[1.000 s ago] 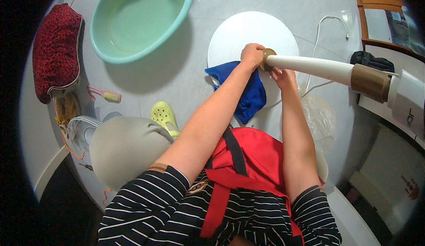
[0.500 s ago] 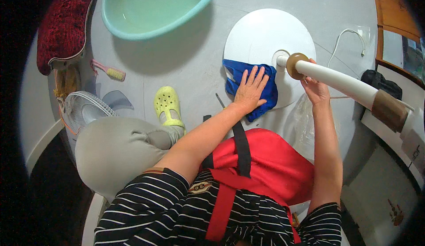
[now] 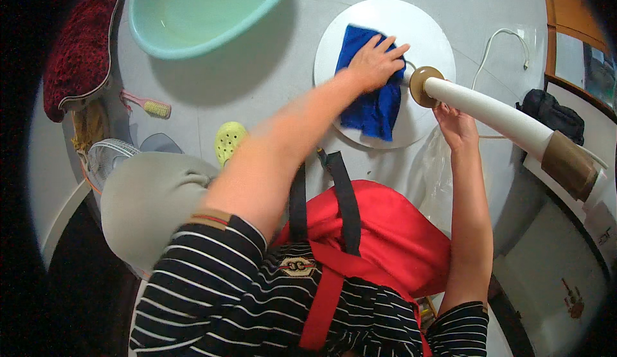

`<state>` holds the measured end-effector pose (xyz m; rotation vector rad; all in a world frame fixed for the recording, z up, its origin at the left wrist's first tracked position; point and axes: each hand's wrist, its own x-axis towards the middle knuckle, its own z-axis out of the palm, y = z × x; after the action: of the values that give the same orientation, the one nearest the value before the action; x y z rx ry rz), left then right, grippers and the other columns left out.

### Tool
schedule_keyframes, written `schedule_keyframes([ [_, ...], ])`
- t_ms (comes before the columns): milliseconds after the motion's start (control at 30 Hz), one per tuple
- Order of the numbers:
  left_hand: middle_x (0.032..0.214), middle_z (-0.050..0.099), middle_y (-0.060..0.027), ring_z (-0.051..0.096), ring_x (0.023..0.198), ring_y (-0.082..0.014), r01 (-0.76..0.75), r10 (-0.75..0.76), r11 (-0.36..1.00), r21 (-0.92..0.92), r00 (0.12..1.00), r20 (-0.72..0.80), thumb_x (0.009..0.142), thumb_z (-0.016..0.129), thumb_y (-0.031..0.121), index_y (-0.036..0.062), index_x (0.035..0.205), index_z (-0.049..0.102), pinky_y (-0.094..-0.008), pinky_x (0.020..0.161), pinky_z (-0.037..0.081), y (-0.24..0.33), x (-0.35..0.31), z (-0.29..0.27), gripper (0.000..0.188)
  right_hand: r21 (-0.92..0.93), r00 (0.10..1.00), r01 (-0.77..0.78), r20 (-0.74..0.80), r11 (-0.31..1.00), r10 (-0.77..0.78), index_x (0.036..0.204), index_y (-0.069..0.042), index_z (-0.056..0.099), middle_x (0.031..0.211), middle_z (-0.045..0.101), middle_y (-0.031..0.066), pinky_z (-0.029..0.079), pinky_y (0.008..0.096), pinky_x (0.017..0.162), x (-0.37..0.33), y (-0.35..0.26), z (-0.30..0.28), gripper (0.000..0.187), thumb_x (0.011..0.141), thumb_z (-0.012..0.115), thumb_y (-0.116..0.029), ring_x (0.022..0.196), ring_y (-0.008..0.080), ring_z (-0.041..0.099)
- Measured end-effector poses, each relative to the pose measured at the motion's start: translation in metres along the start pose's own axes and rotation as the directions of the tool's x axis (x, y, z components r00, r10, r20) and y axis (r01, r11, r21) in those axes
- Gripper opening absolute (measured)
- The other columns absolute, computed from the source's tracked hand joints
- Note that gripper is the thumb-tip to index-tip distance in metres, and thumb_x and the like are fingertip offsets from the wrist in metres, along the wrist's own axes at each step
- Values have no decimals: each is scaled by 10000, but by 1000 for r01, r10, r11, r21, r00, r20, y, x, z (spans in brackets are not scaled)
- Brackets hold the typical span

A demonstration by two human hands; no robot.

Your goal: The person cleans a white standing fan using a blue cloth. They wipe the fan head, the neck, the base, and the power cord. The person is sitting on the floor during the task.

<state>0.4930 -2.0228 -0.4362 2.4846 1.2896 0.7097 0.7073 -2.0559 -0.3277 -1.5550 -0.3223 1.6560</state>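
Observation:
My left hand [image 3: 376, 64] lies with its fingers spread on a blue cloth [image 3: 373, 113], pressing it against a white round base [image 3: 421, 35]. The cloth stretches across the left half of this disc. From near the middle of the base a thick white pole [image 3: 485, 105] runs to the right, with a brown collar [image 3: 421, 87] close to its lower end. Just above the collar my right hand [image 3: 457, 129] grips the pole from below, its fingers partly hidden behind it. A brown sleeve [image 3: 569, 165] sits farther along the pole.
A light green basin [image 3: 212, 13] of water stands at the far left. A pink-handled brush [image 3: 154, 107], a white fan grille [image 3: 109, 158] and a yellow clog [image 3: 229, 140] are to the left. Right of the base lie a white cable [image 3: 491, 52], clear plastic [image 3: 437, 177] and a black bag [image 3: 553, 116].
My left hand has moved forward over the base with the blue cloth, which is now spread out lengthwise. My right hand stays at the pole.

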Motion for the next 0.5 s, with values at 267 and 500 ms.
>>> schedule_keyframes([
  [267, 990, 529, -60, 502, 920, -249, -213, 198, 972, 100, 970, 142, 750, 538, 161, 92, 820, 619, -340, 691, 427, -2, 14, -8, 127, 29, 999, -20, -29, 999, 21, 1041, -96, 531, 998, 560, 29, 444, 350, 831, 6, 3, -7, 235, 832, 623, -151, 920, 156, 522],
  [500, 1033, 492, -117, 504, 875, -257, 266, -271, 960, 91, 961, 57, 751, 527, 114, 1, 998, 568, -313, 588, 480, 85, -40, 18, 275, -52, 995, 5, -97, 999, -10, 1041, -102, 526, 983, 553, 28, 443, 374, 826, 6, 3, 0, 238, 831, 619, -167, 897, 161, 517],
])
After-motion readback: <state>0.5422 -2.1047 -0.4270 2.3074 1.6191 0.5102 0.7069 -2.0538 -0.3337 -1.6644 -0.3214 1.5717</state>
